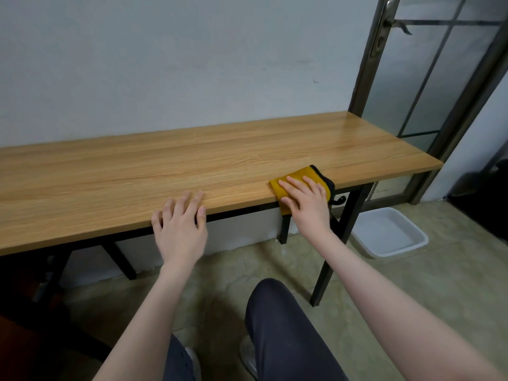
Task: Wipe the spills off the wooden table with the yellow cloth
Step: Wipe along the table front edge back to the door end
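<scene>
The yellow cloth (299, 178) lies folded at the near edge of the wooden bench (192, 158), 1 part drooping over it. It looks soft and light, best pressed flat from above. The right hand (305, 202) presses it with fingers spread. The left hand (180, 224) rests spread on the edge, holding nothing.

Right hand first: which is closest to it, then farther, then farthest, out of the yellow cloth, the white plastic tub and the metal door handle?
1. Yellow cloth, under the right hand, at the table's edge.
2. White plastic tub, on the floor, right.
3. Metal door handle, top right.
</scene>
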